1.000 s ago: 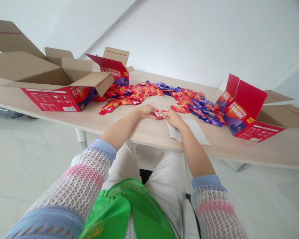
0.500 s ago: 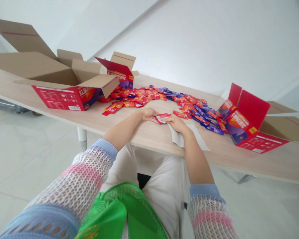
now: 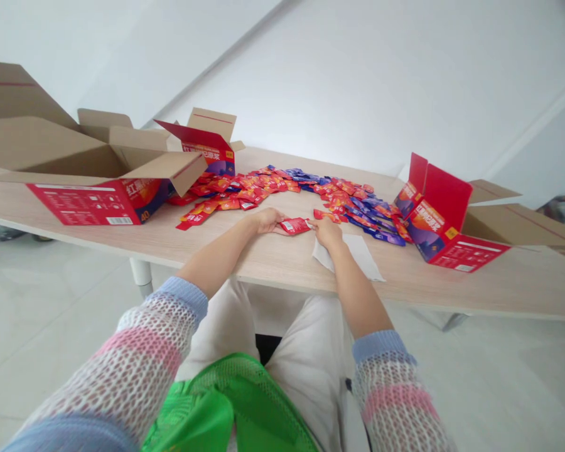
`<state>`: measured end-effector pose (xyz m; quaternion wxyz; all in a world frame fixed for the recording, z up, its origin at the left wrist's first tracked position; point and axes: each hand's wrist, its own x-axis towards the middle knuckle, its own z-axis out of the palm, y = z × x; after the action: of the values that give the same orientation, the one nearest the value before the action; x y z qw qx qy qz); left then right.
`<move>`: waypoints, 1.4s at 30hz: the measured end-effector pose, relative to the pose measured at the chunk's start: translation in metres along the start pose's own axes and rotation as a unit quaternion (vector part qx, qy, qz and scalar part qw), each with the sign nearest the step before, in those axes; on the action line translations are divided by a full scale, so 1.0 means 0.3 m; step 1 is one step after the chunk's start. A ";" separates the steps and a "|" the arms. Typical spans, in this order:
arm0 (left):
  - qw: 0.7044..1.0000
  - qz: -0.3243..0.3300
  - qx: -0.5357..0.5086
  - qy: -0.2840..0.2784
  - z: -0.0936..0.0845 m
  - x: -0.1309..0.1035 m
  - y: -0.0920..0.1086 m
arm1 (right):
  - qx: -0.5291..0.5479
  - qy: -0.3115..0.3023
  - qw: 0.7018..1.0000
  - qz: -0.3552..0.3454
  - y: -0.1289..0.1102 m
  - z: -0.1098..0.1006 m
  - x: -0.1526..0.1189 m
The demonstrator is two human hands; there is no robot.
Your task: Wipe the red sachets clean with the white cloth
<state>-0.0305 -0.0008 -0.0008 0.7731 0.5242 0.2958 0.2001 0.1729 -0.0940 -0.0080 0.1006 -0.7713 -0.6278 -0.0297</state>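
A small red packet is held level between my two hands, just above the table. My left hand grips its left end. The fingers of my right hand are closed at its right end, pinching that tip. Under my right wrist lies a pale cloth, flat on the table. Behind my hands, red packets and blue-purple packets form a curved heap.
A large open carton stands at the left, its flaps spread. Behind it is a smaller open red box. Another open red box stands at the right. The table's front edge runs below my forearms.
The red packet has turned so its printed face lies flatter, and my right hand has moved to its right tip. The view has shifted slightly. The cloth now lies flatter.
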 end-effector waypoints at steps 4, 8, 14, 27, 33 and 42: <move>1.000 0.001 0.007 0.009 0.009 -0.003 0.004 | -0.011 0.000 1.000 0.001 -0.055 -0.002 -0.009; 1.000 0.001 0.014 -0.012 0.008 -0.003 0.006 | 0.001 0.017 0.998 -0.060 -0.104 0.001 -0.013; 0.999 0.006 0.030 -0.025 -0.001 0.009 -0.003 | 0.088 0.015 0.979 -0.185 -0.095 0.013 0.002; 0.998 -0.008 0.043 -0.046 -0.022 0.033 -0.009 | 0.244 -0.015 0.921 -0.304 -0.071 0.059 0.038; 0.999 -0.005 0.031 -0.039 -0.019 0.025 -0.011 | 0.301 -0.089 0.881 -0.355 -0.040 0.019 0.038; 0.999 -0.001 0.029 -0.017 -0.001 0.011 -0.004 | 0.240 -0.064 0.937 -0.246 0.036 0.007 0.038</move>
<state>-0.0281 0.0011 -0.0028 0.7624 0.5498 0.2886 0.1819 0.1857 -0.0847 -0.0094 0.2319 -0.5462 -0.7912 0.1477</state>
